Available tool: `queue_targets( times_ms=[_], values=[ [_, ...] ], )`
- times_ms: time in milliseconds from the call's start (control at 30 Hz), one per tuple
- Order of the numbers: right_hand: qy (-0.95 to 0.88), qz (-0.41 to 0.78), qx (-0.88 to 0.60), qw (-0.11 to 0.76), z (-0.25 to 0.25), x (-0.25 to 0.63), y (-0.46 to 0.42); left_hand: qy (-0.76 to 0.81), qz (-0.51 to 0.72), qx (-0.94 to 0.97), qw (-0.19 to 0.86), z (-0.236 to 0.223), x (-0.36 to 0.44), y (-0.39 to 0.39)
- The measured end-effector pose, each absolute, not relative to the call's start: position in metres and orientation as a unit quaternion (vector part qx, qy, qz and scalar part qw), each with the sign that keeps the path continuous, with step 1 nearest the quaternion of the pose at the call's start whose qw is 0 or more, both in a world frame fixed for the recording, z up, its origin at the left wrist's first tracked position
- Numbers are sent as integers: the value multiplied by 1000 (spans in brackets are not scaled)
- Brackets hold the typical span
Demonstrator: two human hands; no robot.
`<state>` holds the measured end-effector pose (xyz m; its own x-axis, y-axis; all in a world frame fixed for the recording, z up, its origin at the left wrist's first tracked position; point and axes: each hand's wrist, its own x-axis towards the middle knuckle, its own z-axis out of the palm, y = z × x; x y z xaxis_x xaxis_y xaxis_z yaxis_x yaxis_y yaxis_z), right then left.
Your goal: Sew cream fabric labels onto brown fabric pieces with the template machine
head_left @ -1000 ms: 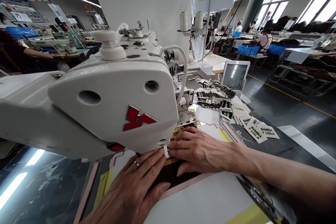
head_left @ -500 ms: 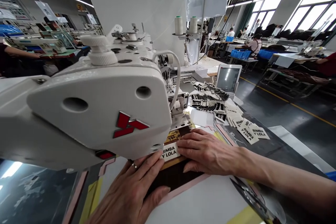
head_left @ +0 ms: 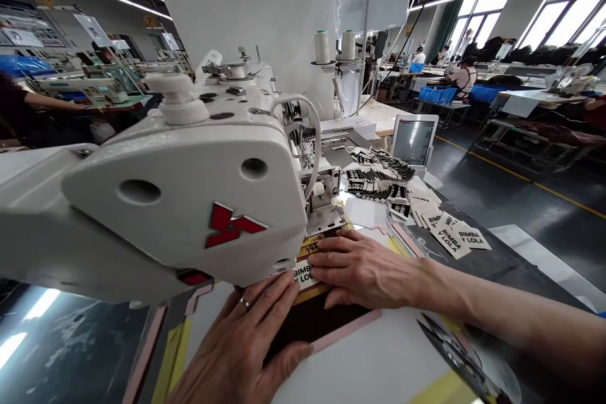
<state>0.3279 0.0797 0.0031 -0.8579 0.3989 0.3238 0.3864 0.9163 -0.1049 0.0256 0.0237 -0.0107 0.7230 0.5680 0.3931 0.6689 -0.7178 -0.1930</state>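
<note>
Holding one printed label (head_left: 302,273) down over a dark piece (head_left: 307,317), between left grip (head_left: 246,334) and right grip (head_left: 372,268), both flat, outstretched, clasping nothing. Seems positioned already; cannot tell whether stitched. Beyond right grip, see many loose labels (head_left: 449,240), seemingly unattached.

White label (head_left: 303,273), black-lettered, flat, partly covered

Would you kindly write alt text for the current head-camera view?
A person's left hand and right hand touch opposite ends of a printed label beside a white sewing machine. More labels lie farther right, near a small screen.
</note>
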Motion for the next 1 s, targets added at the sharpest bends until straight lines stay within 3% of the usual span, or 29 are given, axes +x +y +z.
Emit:
queue_targets(
  times_ms=[233, 1000],
  values=[
    [-953, 36, -213, 213, 7, 338, 70, -335, -166, -917, 137, -6, 29, 26],
    [-958, 43, -257, 119, 8, 297, 72, -339, -161, -918, 128, -5, 26, 18]
  ],
)
